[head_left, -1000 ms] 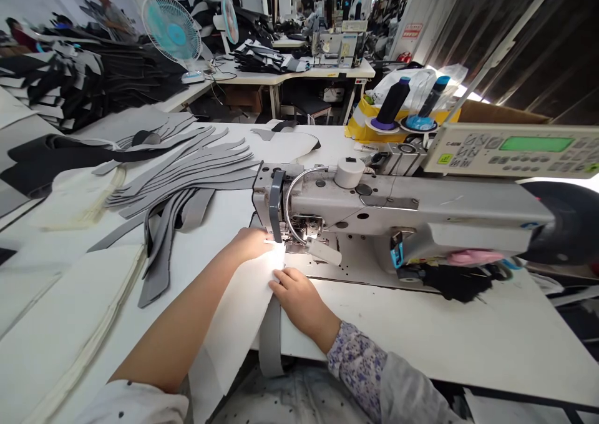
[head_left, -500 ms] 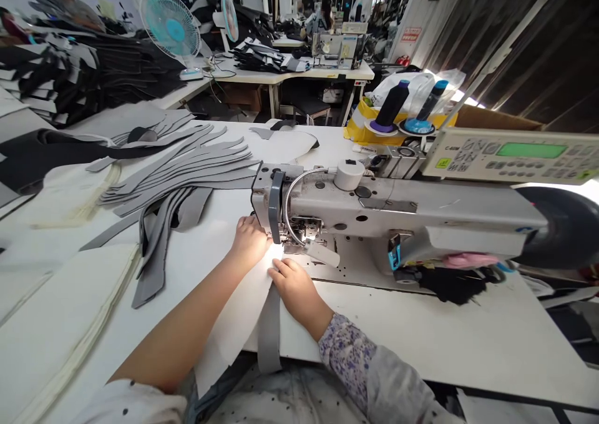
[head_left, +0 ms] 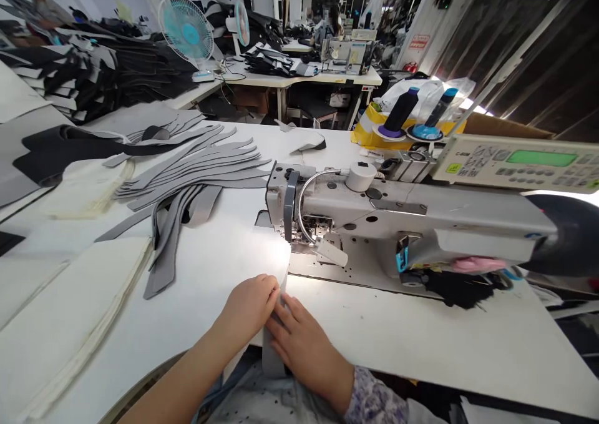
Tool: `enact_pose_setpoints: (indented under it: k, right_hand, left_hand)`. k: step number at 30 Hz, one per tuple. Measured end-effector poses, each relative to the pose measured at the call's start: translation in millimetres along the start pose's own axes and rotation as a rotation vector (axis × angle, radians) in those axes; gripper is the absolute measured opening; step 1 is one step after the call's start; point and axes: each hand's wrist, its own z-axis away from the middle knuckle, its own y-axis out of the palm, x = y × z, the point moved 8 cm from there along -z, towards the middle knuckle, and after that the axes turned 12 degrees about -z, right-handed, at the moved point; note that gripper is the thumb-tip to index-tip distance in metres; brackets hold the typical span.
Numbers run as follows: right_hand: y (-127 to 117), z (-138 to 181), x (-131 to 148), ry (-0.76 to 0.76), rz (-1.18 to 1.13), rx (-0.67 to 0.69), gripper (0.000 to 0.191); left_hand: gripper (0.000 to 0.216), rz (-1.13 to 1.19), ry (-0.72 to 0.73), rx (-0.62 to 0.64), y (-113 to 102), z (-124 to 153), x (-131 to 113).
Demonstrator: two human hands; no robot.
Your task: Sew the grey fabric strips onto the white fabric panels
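Note:
A white fabric piece lies at the needle area of the sewing machine, with its right edge running toward me. My left hand is closed on that edge, a little in front of the machine, fingertips pinched together. Close against it, my right hand has its fingers bent around a grey fabric strip, which hangs over the table's front edge toward my lap. The fingertips of both hands nearly meet, and the exact grip between them is partly hidden. The machine's lamp brightly lights the fabric by the needle.
Grey strips lie fanned out behind and left, beside stacked white pieces. Black thread cones and a control panel stand behind the machine. A fan and another person are farther back.
My left hand has moved from beside the machine head back toward me, down the fabric edge. My right hand has also drawn nearer to me. The camera view has shifted slightly left.

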Motion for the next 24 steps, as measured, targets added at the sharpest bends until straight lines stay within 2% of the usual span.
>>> enact_pose_setpoints:
  k: [4,7,11,16,24]
  right_hand:
    - [10.0,0.6,4.9,-0.020,0.044,0.077,0.052]
    - [8.8,-6.9,0.3,0.000,0.073,0.060,0.055]
    - [4.0,-3.7,0.4,0.018,0.090,0.000,0.050]
    - [4.7,3.2,-1.5,0.045,0.080,-0.008,0.041]
    - [7.0,-4.5,-7.2,0.063,0.076,0.011,0.046]
  left_hand:
    - [0.017,-0.141,0.027,0.066,2.3,-5.1,-7.7]
    - [0.020,-0.195,0.016,0.077,2.7,-9.9,-8.5]
    - [0.023,-0.205,-0.012,0.063,2.3,-21.1,-8.6]
    - [0.026,-0.194,0.006,0.039,2.1,-28.8,-12.3]
    - [0.027,-0.186,-0.016,0.017,-2.2,-34.2,-10.4]
